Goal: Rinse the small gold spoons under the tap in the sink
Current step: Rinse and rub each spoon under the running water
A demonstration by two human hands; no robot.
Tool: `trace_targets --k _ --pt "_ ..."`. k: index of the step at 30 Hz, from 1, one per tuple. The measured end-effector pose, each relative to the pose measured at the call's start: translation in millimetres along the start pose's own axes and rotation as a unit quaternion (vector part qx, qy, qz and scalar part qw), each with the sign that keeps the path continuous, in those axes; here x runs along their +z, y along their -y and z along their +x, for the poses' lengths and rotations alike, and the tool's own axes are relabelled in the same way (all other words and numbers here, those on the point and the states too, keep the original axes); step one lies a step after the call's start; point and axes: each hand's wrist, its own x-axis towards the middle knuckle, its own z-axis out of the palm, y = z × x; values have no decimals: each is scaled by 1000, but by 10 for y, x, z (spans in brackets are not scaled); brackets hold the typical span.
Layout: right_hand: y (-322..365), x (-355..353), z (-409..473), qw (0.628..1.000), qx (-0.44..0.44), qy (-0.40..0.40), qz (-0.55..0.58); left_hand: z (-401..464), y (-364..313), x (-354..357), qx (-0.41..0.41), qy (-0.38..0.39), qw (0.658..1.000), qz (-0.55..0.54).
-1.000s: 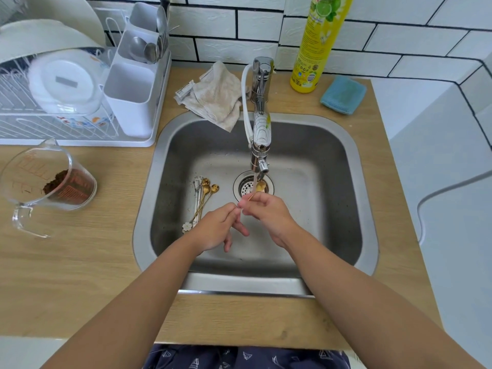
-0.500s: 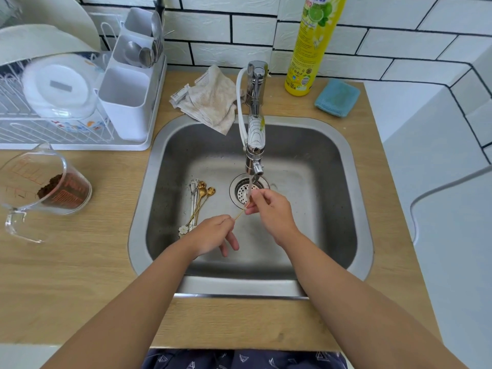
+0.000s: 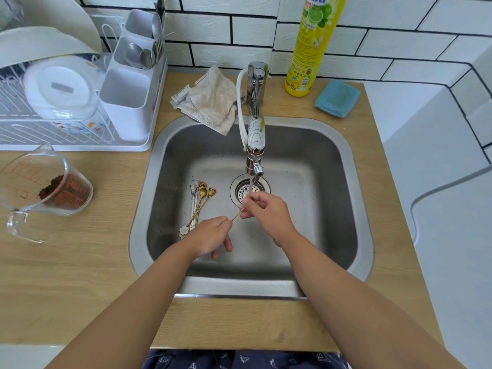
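A thin gold spoon (image 3: 236, 216) is held between both hands over the steel sink (image 3: 330, 155). My left hand (image 3: 210, 235) pinches the handle end. My right hand (image 3: 266, 211) grips the bowl end, which its fingers hide, right under the stream from the tap (image 3: 255, 145). Several more small gold spoons (image 3: 200, 203) lie in a bundle on the sink floor, left of the drain (image 3: 242, 188).
A white dish rack (image 3: 80, 107) with a cutlery holder stands at the back left. A glass measuring jug (image 3: 45, 182) with brown powder sits on the wooden counter. A crumpled cloth (image 3: 210, 102), a yellow detergent bottle (image 3: 310, 46) and a blue sponge (image 3: 336, 98) lie behind the sink.
My hands have drawn apart, so the spoon's gold handle now shows between them. The right hand stays under the water stream.
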Motion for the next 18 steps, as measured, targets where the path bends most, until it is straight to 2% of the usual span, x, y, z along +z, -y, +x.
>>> trace_targets --k 18 --pt "-3 2 9 999 23 19 -9 39 9 -17 -1 -15 1000 18"
